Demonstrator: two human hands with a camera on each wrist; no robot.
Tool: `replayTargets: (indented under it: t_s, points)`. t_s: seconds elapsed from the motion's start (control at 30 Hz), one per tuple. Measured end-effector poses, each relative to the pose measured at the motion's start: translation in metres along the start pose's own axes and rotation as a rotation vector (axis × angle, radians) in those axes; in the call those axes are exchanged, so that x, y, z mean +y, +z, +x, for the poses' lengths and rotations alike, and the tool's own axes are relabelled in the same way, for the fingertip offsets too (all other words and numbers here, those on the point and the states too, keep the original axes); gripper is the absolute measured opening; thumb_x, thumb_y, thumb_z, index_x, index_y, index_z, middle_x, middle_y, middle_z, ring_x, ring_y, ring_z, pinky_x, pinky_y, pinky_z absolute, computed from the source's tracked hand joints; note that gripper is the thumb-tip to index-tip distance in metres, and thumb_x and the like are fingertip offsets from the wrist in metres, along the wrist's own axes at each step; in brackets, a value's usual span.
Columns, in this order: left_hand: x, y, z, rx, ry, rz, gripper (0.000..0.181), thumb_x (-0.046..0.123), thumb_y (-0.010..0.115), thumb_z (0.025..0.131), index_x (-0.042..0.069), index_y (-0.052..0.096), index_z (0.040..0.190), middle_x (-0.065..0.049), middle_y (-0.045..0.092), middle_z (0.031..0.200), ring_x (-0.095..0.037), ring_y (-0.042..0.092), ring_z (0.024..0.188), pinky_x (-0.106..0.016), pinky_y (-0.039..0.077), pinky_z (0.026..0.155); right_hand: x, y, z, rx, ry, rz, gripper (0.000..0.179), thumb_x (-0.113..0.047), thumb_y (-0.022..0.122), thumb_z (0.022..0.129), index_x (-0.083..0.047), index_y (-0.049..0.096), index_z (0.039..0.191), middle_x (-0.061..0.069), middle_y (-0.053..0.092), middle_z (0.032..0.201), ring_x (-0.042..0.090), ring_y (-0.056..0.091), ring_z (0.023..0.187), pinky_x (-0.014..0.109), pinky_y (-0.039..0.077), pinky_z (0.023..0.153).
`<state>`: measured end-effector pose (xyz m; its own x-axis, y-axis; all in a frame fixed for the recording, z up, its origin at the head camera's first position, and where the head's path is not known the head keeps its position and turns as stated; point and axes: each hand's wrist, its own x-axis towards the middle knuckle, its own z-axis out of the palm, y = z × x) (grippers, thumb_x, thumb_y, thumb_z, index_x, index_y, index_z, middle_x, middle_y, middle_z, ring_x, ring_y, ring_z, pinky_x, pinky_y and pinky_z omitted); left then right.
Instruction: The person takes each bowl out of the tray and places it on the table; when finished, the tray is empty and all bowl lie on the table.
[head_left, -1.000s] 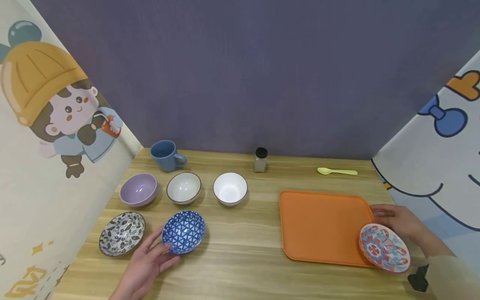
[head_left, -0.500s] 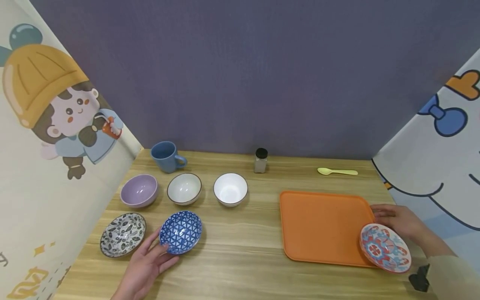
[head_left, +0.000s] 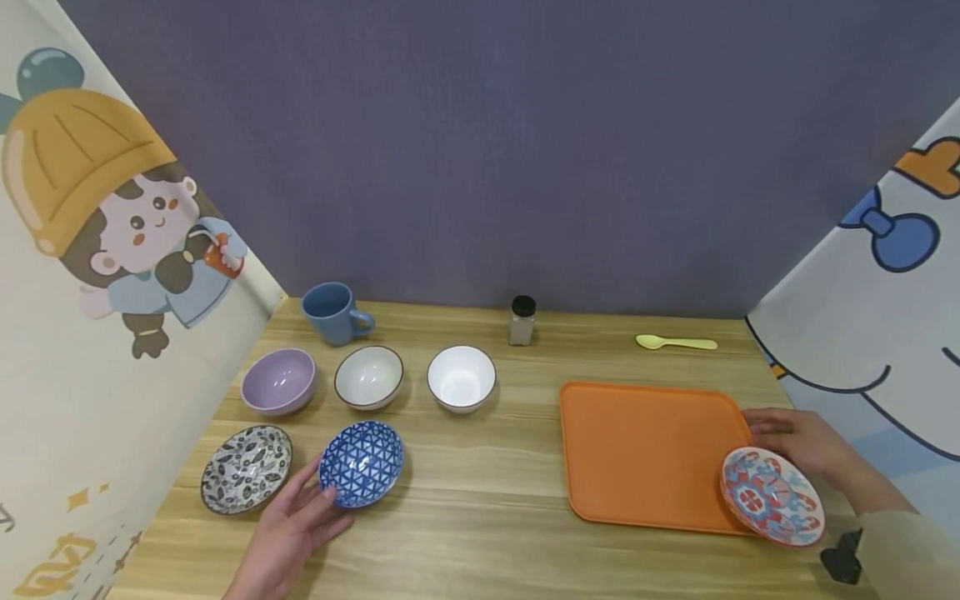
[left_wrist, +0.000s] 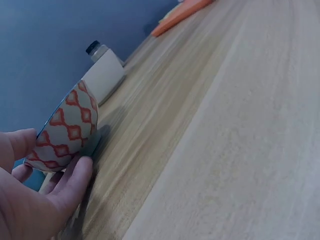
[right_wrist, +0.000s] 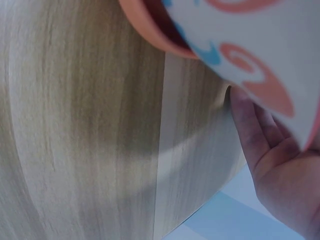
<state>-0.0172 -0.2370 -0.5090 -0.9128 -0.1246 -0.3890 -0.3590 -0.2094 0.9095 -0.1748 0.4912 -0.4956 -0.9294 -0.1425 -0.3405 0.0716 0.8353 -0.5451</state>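
Note:
In the head view my left hand [head_left: 288,525] holds the left side of a blue-and-white triangle-patterned bowl [head_left: 362,463]. The left wrist view has that bowl's outside [left_wrist: 67,130], cream with red diamonds, with one digit at the rim and another low near its foot. A bowl with a red-and-blue flower pattern [head_left: 772,497] overlaps the right side of an orange tray [head_left: 652,454]. Just behind this bowl, my right hand [head_left: 802,446] reaches toward the tray's right edge, fingers fairly straight. The bowl hides its thumb and part of its fingers [right_wrist: 247,117].
Left of the blue bowl stands a black-leaf-patterned bowl [head_left: 246,470]. Behind are a purple bowl [head_left: 279,382], a grey-white bowl [head_left: 369,377] and a white bowl [head_left: 461,378]. A blue mug [head_left: 330,315], a black-capped jar [head_left: 522,321] and a yellow spoon [head_left: 675,342] line the back.
The blue bowl has shifted slightly left along with my left hand, mostly in the first half second. My right hand, the flower-patterned bowl and the tray look nearly still.

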Motion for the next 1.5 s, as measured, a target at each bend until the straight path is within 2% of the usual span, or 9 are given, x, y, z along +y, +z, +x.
replayTargets:
  t_s: [0.13, 0.33, 0.47, 0.73, 0.83, 1.03, 1.2, 1.37, 1.5]
  points:
    - [0.001, 0.001, -0.001, 0.026, 0.038, 0.086, 0.07, 0.01, 0.061, 0.102, 0.016, 0.026, 0.163, -0.029, 0.036, 0.156, -0.014, 0.069, 0.11, -0.041, 0.06, 0.099, -0.001, -0.001, -0.001, -0.001, -0.008, 0.0, 0.058, -0.03, 0.063, 0.103, 0.006, 0.05, 0.147, 0.029, 0.066, 0.129, 0.04, 0.067, 0.112, 0.031, 0.059, 0.077]
    - [0.003, 0.002, -0.005, 0.033, 0.076, 0.16, 0.072, 0.011, 0.064, 0.1, 0.014, 0.027, 0.162, -0.029, 0.038, 0.155, -0.009, 0.068, 0.11, -0.036, 0.06, 0.098, -0.003, -0.001, -0.001, -0.005, -0.006, 0.019, 0.059, -0.031, 0.063, 0.103, 0.007, 0.049, 0.147, 0.031, 0.065, 0.129, 0.045, 0.064, 0.115, 0.032, 0.059, 0.076]
    - [0.006, 0.002, -0.008, 0.04, 0.133, 0.26, 0.076, 0.01, 0.069, 0.097, 0.009, 0.028, 0.161, -0.03, 0.04, 0.155, -0.005, 0.065, 0.111, -0.028, 0.061, 0.094, -0.001, 0.0, -0.001, -0.007, -0.008, 0.02, 0.059, -0.031, 0.062, 0.104, 0.008, 0.048, 0.147, 0.031, 0.064, 0.129, 0.045, 0.064, 0.115, 0.031, 0.059, 0.076]
    - [0.024, 0.008, -0.017, 0.059, 0.191, 0.444, 0.073, 0.015, 0.07, 0.098, 0.006, 0.032, 0.159, -0.026, 0.038, 0.158, -0.041, 0.047, 0.138, -0.01, 0.052, 0.091, 0.001, 0.0, -0.002, -0.009, -0.015, 0.009, 0.057, -0.03, 0.062, 0.104, 0.006, 0.05, 0.146, 0.029, 0.066, 0.128, 0.037, 0.067, 0.11, 0.03, 0.058, 0.076]
    - [0.036, 0.009, -0.018, 0.075, 0.205, 0.513, 0.073, 0.02, 0.07, 0.098, 0.008, 0.032, 0.159, -0.021, 0.037, 0.161, -0.04, 0.043, 0.142, -0.007, 0.047, 0.095, -0.001, -0.001, -0.002, -0.003, -0.021, -0.007, 0.056, -0.029, 0.062, 0.104, 0.006, 0.051, 0.146, 0.028, 0.067, 0.127, 0.039, 0.067, 0.11, 0.033, 0.059, 0.077]
    - [0.069, 0.021, -0.012, 0.077, 0.282, 0.603, 0.07, 0.025, 0.071, 0.098, 0.008, 0.037, 0.157, -0.018, 0.041, 0.159, -0.036, 0.042, 0.144, -0.022, 0.044, 0.111, -0.004, 0.0, -0.003, 0.02, -0.038, -0.029, 0.053, -0.027, 0.063, 0.103, 0.006, 0.053, 0.144, 0.029, 0.067, 0.125, 0.045, 0.065, 0.111, 0.036, 0.06, 0.076]
    - [0.096, 0.046, 0.002, -0.047, 0.353, 0.584, 0.062, 0.023, 0.07, 0.099, 0.01, 0.043, 0.153, -0.014, 0.046, 0.155, -0.034, 0.053, 0.135, -0.013, 0.05, 0.096, -0.004, 0.001, -0.002, 0.022, -0.044, -0.042, 0.053, -0.027, 0.063, 0.103, 0.006, 0.054, 0.143, 0.029, 0.068, 0.124, 0.045, 0.065, 0.111, 0.038, 0.06, 0.076]
    - [0.117, 0.087, 0.025, -0.228, 0.396, 0.557, 0.059, 0.012, 0.068, 0.098, 0.008, 0.045, 0.152, -0.021, 0.053, 0.145, -0.035, 0.066, 0.116, -0.028, 0.059, 0.094, -0.003, -0.001, -0.002, 0.016, -0.049, -0.064, 0.053, -0.026, 0.063, 0.103, 0.007, 0.053, 0.143, 0.029, 0.068, 0.123, 0.044, 0.066, 0.109, 0.048, 0.062, 0.08]
    - [0.13, 0.128, 0.039, -0.354, 0.356, 0.517, 0.061, 0.014, 0.069, 0.097, 0.01, 0.045, 0.153, -0.018, 0.056, 0.141, -0.029, 0.069, 0.109, -0.037, 0.062, 0.093, -0.005, -0.001, -0.001, 0.024, -0.061, -0.078, 0.051, -0.025, 0.063, 0.103, 0.007, 0.054, 0.142, 0.029, 0.068, 0.122, 0.046, 0.066, 0.109, 0.054, 0.061, 0.082]
